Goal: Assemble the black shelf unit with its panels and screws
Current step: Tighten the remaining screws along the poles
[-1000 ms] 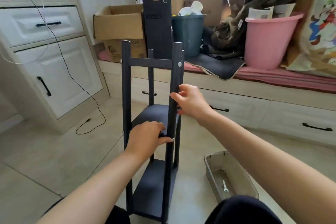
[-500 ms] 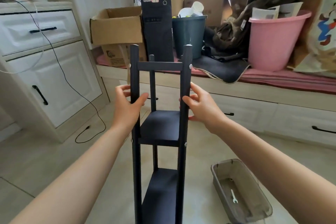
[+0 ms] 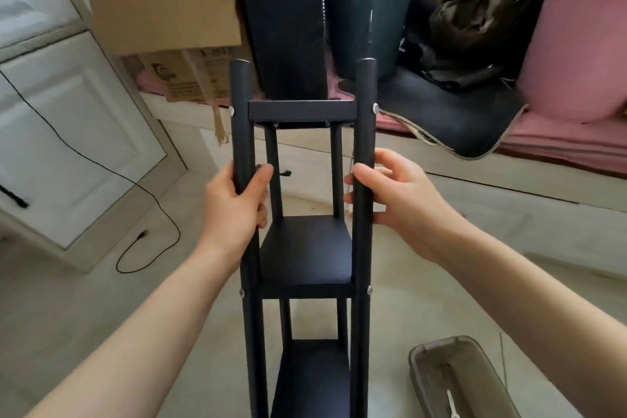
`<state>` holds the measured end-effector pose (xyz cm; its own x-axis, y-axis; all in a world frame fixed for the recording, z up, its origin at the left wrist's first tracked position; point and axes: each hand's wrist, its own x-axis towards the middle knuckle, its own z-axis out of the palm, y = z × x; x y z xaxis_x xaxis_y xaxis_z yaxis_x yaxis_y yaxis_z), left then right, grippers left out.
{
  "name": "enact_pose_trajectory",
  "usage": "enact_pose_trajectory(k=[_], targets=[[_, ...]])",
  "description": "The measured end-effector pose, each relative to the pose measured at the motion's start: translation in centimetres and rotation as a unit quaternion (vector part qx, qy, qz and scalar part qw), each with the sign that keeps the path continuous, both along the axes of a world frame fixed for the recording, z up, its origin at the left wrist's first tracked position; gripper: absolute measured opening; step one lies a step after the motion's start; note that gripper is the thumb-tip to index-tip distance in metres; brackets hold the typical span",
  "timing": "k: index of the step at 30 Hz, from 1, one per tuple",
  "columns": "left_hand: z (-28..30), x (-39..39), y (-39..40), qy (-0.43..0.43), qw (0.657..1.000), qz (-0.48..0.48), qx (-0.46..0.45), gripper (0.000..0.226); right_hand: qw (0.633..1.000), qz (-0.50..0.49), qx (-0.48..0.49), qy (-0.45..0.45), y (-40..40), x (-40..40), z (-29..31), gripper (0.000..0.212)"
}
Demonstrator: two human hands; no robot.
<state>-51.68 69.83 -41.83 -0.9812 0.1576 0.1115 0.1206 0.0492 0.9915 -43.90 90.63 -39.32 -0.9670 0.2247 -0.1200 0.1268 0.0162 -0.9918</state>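
Dead centre on the pale floor stands the black shelf unit, upright: four round matte posts, three flat panels stacked between them, silver screw heads showing at the joints. At nine o'clock the left hand wraps the near-left post; at three o'clock the right hand curls round the near-right post. A grey tray sits at five o'clock.

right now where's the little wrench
In the head view it lies at the lower right, inside the grey plastic tray on the floor, right of the black shelf unit: the small wrench is partly cut off by the frame edge.
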Motion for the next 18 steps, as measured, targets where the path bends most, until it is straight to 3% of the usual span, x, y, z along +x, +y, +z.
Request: enact_pose_trajectory(k=[5, 9, 18], targets=[[1.7, 0.5, 0.3, -0.103, 0.993, 0.011, -0.053, 0.021, 0.996, -0.035, 0.027, -0.074, -1.2, -1.3, 1.8, 0.012], [5.0, 2.4, 0.2, -0.159, 0.985, 0.006, -0.068, 0.026, 0.993, -0.071, 0.004, -0.097, -1.7, -0.1, 4.3, 0.02], [20.8, 7.8, 0.8, -0.215, 0.974, -0.047, -0.053, 0.031, 0.978, -0.153, -0.045, -0.134, -1.2, 4.4, 17.8, 0.033]])
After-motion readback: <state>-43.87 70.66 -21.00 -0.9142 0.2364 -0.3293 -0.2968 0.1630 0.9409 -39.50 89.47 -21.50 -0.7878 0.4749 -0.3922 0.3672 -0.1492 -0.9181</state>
